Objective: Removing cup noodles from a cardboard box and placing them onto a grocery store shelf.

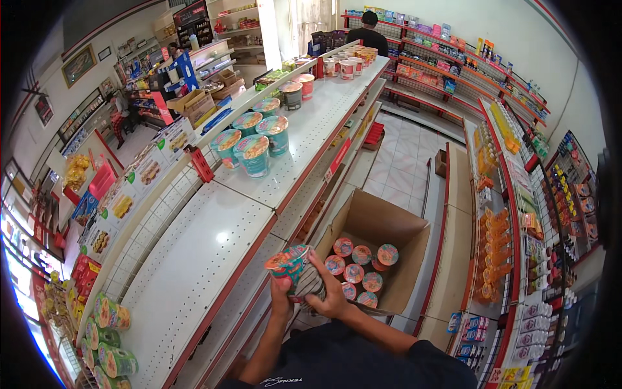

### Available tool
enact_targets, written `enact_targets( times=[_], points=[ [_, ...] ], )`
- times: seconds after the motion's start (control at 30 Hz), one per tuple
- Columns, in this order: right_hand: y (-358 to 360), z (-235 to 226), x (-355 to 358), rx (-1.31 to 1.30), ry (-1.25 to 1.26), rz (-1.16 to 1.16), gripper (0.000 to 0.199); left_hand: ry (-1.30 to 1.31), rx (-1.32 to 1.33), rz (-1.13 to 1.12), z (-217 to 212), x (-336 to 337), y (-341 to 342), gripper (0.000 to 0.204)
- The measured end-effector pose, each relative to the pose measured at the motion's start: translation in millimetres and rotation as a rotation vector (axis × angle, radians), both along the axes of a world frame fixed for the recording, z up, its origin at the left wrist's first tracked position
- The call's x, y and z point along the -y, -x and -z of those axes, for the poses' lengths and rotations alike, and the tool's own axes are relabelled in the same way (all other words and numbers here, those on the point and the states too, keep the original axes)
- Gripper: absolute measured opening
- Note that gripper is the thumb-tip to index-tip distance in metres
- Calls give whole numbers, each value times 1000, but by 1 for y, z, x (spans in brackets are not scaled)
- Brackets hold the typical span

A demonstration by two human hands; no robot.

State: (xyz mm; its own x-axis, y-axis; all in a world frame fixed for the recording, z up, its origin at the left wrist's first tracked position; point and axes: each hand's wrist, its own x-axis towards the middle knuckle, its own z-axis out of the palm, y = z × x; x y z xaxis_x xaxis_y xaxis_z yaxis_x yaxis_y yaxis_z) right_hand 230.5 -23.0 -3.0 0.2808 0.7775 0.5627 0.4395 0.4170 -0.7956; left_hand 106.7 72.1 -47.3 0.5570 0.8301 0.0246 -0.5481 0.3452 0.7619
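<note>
Between both hands, above the shelf's front edge, is a teal instant noodle cup [293,266] with an orange printed lid. My left hand [280,297] supports it from the near left, and my right hand [332,290] wraps its right side, fingers closed on it. A grey striped patch shows low on the cup by the right fingers. Just right of my hands, an open cardboard box [405,243] holds several noodle cups [354,273] with bright round lids. On the white shelf [194,246] farther ahead, several teal noodle cups [252,155] stand upright in a group.
Beyond them are a dark cup [291,94] and red-and-white cups [348,69]. Green cups [115,360] sit at the lower left. A red divider [199,163] stands on the shelf. Stocked racks [495,253] line the aisle's right side. A person in black [368,35] stands far off.
</note>
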Motion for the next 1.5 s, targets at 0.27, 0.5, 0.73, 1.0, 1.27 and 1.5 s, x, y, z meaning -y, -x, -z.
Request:
enact_targets(
  times=[0.27,0.5,0.73,1.0,1.27,1.5],
  points=[
    [-41,10,7,-294,389,123,50,-73,-168,90,26,-21,-10,66],
    [-102,36,8,256,320,136,33,-23,-201,36,34,-34,-4,58],
    [-101,8,-19,-78,365,537,40,-143,-284,112,12,-11,-21,69],
    [-68,2,-11,-298,154,305,41,-80,-254,11,14,-13,-29,60],
    [-82,2,9,-34,348,144,36,-14,-294,-61,18,-21,-22,56],
    [-104,-2,3,319,201,668,37,-87,-236,-86,-7,-28,-26,60]
  ],
)
